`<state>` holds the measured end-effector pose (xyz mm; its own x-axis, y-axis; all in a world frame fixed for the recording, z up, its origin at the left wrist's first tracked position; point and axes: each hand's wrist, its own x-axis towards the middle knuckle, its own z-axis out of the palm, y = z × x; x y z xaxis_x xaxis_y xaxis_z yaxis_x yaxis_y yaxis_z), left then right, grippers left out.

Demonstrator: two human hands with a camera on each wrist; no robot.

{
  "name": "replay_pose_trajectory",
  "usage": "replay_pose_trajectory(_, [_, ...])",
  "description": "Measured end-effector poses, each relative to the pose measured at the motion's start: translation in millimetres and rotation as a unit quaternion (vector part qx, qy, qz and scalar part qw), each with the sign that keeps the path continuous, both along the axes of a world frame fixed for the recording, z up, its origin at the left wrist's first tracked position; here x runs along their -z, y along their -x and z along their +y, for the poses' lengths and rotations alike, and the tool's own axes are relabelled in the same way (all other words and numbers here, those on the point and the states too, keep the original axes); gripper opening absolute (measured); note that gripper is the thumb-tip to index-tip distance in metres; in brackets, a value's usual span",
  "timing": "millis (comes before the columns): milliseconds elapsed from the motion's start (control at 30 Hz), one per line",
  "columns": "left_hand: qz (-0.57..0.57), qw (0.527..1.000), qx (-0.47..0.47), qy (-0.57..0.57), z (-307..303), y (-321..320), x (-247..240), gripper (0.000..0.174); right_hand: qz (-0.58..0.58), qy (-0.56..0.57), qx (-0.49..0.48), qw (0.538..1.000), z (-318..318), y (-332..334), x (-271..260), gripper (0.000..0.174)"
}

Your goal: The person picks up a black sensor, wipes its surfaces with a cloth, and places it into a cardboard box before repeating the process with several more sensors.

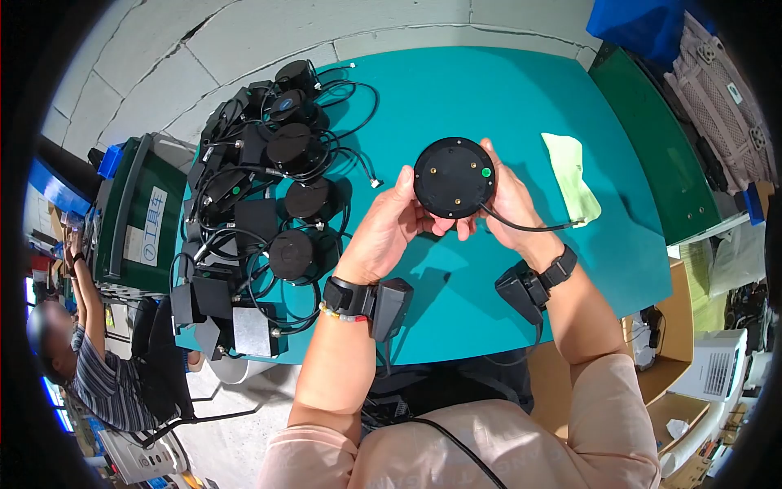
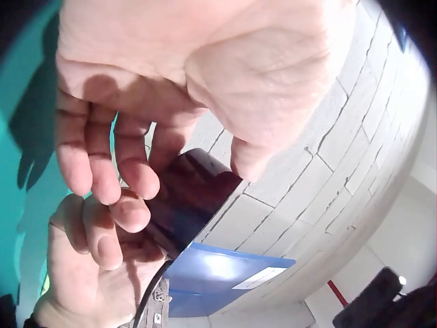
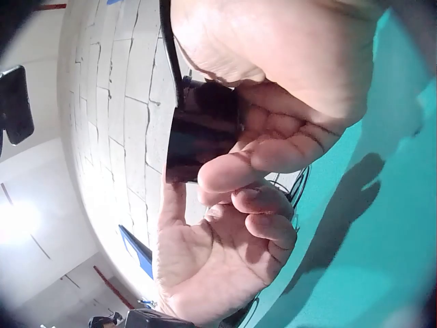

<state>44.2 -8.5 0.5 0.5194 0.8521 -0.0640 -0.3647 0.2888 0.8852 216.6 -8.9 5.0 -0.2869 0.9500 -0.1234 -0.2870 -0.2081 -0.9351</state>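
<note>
A round black device [image 1: 453, 181] with small brass-coloured screws and a green dot sticker is held up over the teal table, flat face toward the head camera. My left hand [image 1: 384, 226] grips its left side, thumb at the rim and fingers curled beneath. On the opposite side my right hand [image 1: 511, 210] grips it too, its thumb behind the rim. A black cable [image 1: 529, 228] runs from the device across the right palm. Both wrist views show the dark side wall of the device [image 2: 194, 195] between the hands, with the fingertips of the two hands close together below it.
Several similar black devices with tangled cables [image 1: 293, 147] and boxy parts crowd the table's left side. A pale green cloth [image 1: 573, 175] lies at right on the teal table [image 1: 489, 81]. An open cardboard box [image 1: 672, 326] stands at lower right. Another person [image 1: 114, 375] sits at left.
</note>
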Motion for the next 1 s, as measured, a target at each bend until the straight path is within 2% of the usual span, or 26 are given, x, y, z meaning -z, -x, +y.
replay_pose_trajectory(133, [-0.016, 1.000, 0.005, 0.009, 9, 6, 13, 0.051, 0.019, -0.001, -0.010, 1.000, 5, -2, 5, 0.065])
replay_pose_trajectory(200, [-0.013, 0.998, -0.065, 0.019, 9, 4, 12, 0.037, 0.029, -0.007, -0.011, 1.000, 10, -1, 15, 0.064])
replay_pose_trajectory(300, [0.031, 0.994, -0.099, -0.036, 5, -1, 13, 0.032, 0.054, 0.007, -0.015, 0.998, 12, -3, 21, 0.060])
replay_pose_trajectory(367, [0.011, 0.993, -0.119, -0.020, 7, -2, 16, 0.034, 0.092, 0.019, -0.034, 0.995, 15, -4, 24, 0.060])
replay_pose_trajectory(433, [0.007, 0.984, -0.165, -0.074, 6, -4, 16, 0.038, 0.101, 0.025, -0.042, 0.994, 16, -4, 23, 0.059])
replay_pose_trajectory(500, [-0.014, 0.983, -0.168, -0.068, 3, 1, 7, 0.040, 0.129, 0.070, -0.029, 0.989, 17, -4, 19, 0.058])
replay_pose_trajectory(533, [-0.016, 0.981, -0.173, -0.091, 3, 2, 7, 0.039, 0.151, 0.075, -0.055, 0.984, 20, -9, 23, 0.056])
replay_pose_trajectory(700, [-0.016, 0.978, -0.155, -0.141, 2, 5, 4, 0.039, 0.115, 0.038, -0.068, 0.990, 21, -12, 29, 0.051])
replay_pose_trajectory(900, [0.001, 0.980, -0.155, -0.128, 6, 7, 10, 0.039, 0.111, 0.009, -0.069, 0.991, 26, -12, 35, 0.049])
replay_pose_trajectory(967, [-0.020, 0.985, -0.149, -0.085, 6, 7, 10, 0.039, 0.113, -0.002, -0.072, 0.991, 25, -11, 37, 0.049])
replay_pose_trajectory(1000, [-0.014, 0.984, -0.156, -0.087, 7, 7, 12, 0.054, 0.107, 0.002, -0.072, 0.992, 23, -11, 36, 0.050])
